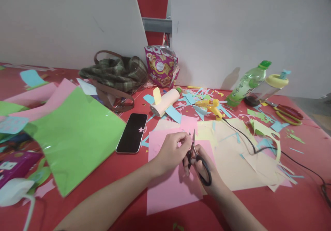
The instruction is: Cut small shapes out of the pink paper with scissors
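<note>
My right hand (204, 167) grips black-handled scissors (198, 158), blades pointing up and away. My left hand (172, 151) is closed in a pinch right at the blades, holding something too small to make out. Both hands hover over a pink paper sheet (168, 189) lying on the red table (297, 203). A black phone (132, 132) with a small pink star on its screen lies just left of the pink sheet.
A large green sheet (74, 134) and pink sheets lie at left. A yellow glue gun (210, 106) with a black cord, cream sheets (238, 158), a paper roll (165, 101), paper scraps, a green bottle (248, 82), red-yellow scissors (287, 113), a plaid bag (116, 74) and a snack bag (160, 65) surround them.
</note>
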Demonstrator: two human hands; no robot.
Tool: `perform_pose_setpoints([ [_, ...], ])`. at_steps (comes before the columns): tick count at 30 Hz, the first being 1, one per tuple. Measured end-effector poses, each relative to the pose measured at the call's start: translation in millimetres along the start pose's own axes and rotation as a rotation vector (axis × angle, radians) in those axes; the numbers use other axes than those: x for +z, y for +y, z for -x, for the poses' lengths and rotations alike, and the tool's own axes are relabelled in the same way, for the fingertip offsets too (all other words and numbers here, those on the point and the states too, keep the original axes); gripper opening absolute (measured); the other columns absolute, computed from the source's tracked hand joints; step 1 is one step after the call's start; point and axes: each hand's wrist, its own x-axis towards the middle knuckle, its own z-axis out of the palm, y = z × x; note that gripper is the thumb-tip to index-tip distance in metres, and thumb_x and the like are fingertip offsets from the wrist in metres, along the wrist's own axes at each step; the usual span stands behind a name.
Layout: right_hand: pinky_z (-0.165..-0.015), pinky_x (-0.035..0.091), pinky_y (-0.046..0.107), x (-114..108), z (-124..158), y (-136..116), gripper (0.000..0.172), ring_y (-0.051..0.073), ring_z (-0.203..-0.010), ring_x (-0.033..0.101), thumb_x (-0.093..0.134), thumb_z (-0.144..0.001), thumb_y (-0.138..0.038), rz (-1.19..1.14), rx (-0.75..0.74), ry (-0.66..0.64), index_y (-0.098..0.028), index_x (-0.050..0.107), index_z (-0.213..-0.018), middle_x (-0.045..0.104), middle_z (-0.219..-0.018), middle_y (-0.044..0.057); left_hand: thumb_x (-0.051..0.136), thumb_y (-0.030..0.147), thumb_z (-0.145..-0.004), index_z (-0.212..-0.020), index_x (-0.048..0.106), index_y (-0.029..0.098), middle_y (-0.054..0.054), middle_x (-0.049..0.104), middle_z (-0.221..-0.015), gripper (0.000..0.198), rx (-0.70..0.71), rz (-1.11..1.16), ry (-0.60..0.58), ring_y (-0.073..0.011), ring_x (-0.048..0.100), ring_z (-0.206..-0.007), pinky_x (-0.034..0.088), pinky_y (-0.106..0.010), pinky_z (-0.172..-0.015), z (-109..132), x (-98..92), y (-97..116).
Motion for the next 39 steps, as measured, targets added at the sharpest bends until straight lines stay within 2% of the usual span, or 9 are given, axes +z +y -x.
perform_pose_setpoints([
  [6,-0.051,0.035,0.027,-1,1,3,0.029,0.013,-0.051,0.046,0.045,-0.074,-0.049,0.029,0.005,0.027,-0.022,0.036,-0.077,0.044,-0.059,-0.002,0.031,0.036,-0.081,-0.059,0.035,0.018,0.007,0.044,-0.04,0.029,-0.092,0.143,-0.071,-0.0083,0.047,-0.029,0.033,-0.018,-0.03,3,3.2,-5],
  [15,-0.051,0.036,0.026,0,1,2,0.03,0.012,-0.052,0.045,0.046,-0.073,-0.05,0.08,-0.008,0.043,-0.022,0.034,-0.076,0.042,-0.063,-0.002,0.035,0.037,-0.079,-0.056,0.033,0.019,0.008,0.038,-0.036,0.029,-0.11,0.123,0.001,-0.0079,0.042,-0.026,0.028,-0.018,-0.025,5,8.2,-3],
  [22,-0.049,0.036,0.025,-1,3,6,0.03,0.011,-0.051,0.044,0.046,-0.074,-0.049,0.067,-0.012,0.045,-0.022,0.035,-0.077,0.042,-0.065,-0.002,0.035,0.037,-0.079,-0.057,0.034,0.018,0.007,0.039,-0.041,0.029,-0.095,0.09,0.025,-0.0066,0.04,-0.027,0.027,-0.018,-0.026,5,9.9,-8],
  [27,-0.046,0.037,0.024,-2,2,9,0.03,0.01,-0.05,0.043,0.047,-0.073,-0.049,0.092,0.005,0.068,-0.022,0.035,-0.078,0.042,-0.065,-0.003,0.037,0.033,-0.079,-0.053,0.035,0.017,0.006,0.04,-0.045,0.031,-0.012,0.004,0.123,-0.0042,0.038,-0.031,0.029,-0.018,-0.032,4,11.0,-8],
  [39,-0.045,0.036,0.023,4,1,-4,0.027,0.01,-0.048,0.041,0.044,-0.075,-0.048,0.314,0.005,0.146,-0.022,0.034,-0.074,0.041,-0.059,-0.004,0.038,0.027,-0.078,-0.05,0.036,0.016,0.006,0.037,-0.044,0.03,0.045,-0.107,0.173,-0.0062,0.037,-0.042,0.03,-0.017,-0.042,3,12.3,-9],
])
